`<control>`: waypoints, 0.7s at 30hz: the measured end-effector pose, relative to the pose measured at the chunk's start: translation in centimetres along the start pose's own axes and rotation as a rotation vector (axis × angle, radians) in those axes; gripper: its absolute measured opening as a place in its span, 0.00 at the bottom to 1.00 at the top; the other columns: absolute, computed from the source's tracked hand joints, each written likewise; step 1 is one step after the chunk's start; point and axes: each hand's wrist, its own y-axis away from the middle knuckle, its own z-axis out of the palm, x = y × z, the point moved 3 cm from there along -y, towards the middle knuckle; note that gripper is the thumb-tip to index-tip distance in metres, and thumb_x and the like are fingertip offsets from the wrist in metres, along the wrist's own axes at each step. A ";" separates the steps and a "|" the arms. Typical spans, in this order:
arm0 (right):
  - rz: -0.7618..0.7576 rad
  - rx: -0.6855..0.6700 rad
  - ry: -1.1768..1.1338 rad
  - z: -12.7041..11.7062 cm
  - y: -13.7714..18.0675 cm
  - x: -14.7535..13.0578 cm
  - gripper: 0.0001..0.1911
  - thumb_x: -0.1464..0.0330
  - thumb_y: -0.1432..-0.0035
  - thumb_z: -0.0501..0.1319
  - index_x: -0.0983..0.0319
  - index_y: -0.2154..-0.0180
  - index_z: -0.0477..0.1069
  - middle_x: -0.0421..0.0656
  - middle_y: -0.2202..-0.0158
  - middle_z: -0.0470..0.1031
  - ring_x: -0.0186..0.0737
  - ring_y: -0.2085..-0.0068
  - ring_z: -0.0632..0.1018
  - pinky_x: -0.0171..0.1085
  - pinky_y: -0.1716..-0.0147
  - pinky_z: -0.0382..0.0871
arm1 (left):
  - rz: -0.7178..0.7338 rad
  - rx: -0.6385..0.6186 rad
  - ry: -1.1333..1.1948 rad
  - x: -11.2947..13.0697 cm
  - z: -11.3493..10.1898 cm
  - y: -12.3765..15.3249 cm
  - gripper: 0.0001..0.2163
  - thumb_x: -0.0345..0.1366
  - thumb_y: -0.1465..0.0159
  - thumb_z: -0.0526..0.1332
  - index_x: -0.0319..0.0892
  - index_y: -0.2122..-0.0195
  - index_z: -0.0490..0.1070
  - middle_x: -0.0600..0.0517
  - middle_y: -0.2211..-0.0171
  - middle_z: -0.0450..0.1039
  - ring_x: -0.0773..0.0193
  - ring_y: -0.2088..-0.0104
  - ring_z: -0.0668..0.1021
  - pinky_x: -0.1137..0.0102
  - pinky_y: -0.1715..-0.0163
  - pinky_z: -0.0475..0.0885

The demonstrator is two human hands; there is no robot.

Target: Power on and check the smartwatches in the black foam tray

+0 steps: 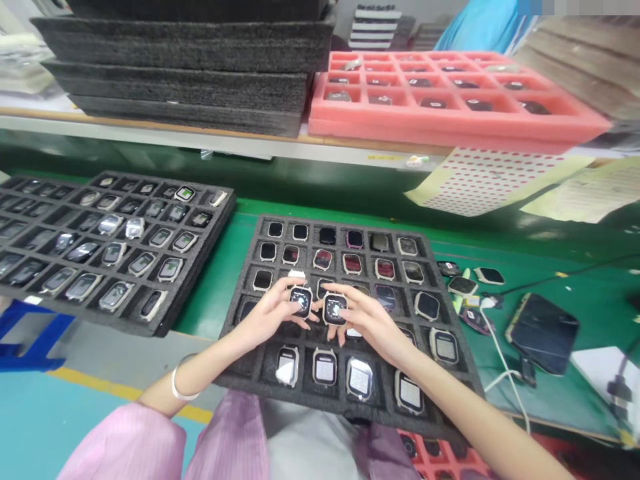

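nearest the camera, pink sleeves (130, 443) cover both upper arms and a pale bangle (178, 388) circles the left wrist; a red tray (434, 455) peeks out below the near edge of the work. both forearms reach over a dark foam tray (240, 263) that lies on the green bench (213, 280), its pockets holding small square watch bodies: 4 with pale lit screens in the nearest row, dark-faced ones further back. over the middle of this tray the left hand (267, 312) is clenched around a lit watch (301, 300), fingers at its sides, raised just above the pockets. right beside it, almost touching, the right hand (370, 325) grasps a second watch (335, 309), also lit, with the thumb resting on its screen. to the left, apart from the hands, a second foam tray (125, 323) holds rows of silver-framed watches. to the right, on the bench, lie 2 loose watches (463, 285), a white cable (500, 350) and a dark flat phone (543, 331). further back, on a raised shelf, stand a stack of dark foam trays (190, 60) and a pink foam tray (450, 125), with a dotted sheet (480, 181) hanging over the shelf's edge.
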 end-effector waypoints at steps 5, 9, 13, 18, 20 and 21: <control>0.007 0.015 0.045 -0.2 -0.1 0.5 0.25 0.69 0.42 0.60 0.60 0.43 0.62 0.50 0.54 0.76 0.40 0.71 0.80 0.35 0.77 0.72 | -0.017 0.003 -0.003 -0.1 -0.2 0.0 0.17 0.34 0.39 0.58 0.42 0.49 0.62 0.47 0.61 0.75 0.57 0.62 0.80 0.63 0.64 0.76; 0.001 0.021 0.077 -0.4 -0.1 0.6 0.26 0.69 0.41 0.59 0.60 0.41 0.60 0.49 0.54 0.76 0.40 0.71 0.80 0.35 0.77 0.72 | -0.015 -0.007 -0.025 -0.1 -0.1 0.1 0.16 0.33 0.39 0.57 0.42 0.49 0.63 0.47 0.62 0.74 0.57 0.61 0.79 0.64 0.64 0.76; -0.005 0.009 0.092 -0.4 -0.1 0.6 0.26 0.68 0.40 0.59 0.61 0.41 0.60 0.50 0.54 0.77 0.39 0.72 0.80 0.35 0.78 0.72 | -0.023 -0.012 -0.033 0.0 -0.1 0.1 0.15 0.33 0.39 0.57 0.42 0.50 0.63 0.50 0.65 0.73 0.58 0.62 0.79 0.63 0.65 0.76; -0.009 0.024 0.123 -0.2 -0.1 0.6 0.26 0.66 0.40 0.60 0.60 0.41 0.60 0.49 0.55 0.77 0.38 0.73 0.80 0.34 0.78 0.72 | -0.020 -0.026 -0.088 0.3 0.2 0.1 0.16 0.34 0.39 0.58 0.42 0.51 0.62 0.50 0.65 0.72 0.59 0.63 0.78 0.65 0.66 0.76; -0.019 0.014 0.131 0.0 0.0 0.6 0.27 0.66 0.40 0.62 0.60 0.41 0.60 0.49 0.55 0.76 0.37 0.72 0.79 0.33 0.78 0.72 | 0.005 -0.025 -0.146 0.2 0.2 0.1 0.17 0.33 0.41 0.60 0.43 0.51 0.61 0.51 0.65 0.70 0.62 0.66 0.78 0.69 0.70 0.75; -0.026 -0.001 0.127 0.1 0.0 0.5 0.27 0.66 0.41 0.62 0.59 0.41 0.60 0.48 0.55 0.75 0.38 0.71 0.79 0.33 0.77 0.73 | 0.020 -0.017 -0.187 0.1 0.1 0.2 0.18 0.32 0.41 0.61 0.43 0.51 0.61 0.52 0.65 0.69 0.64 0.68 0.78 0.72 0.73 0.73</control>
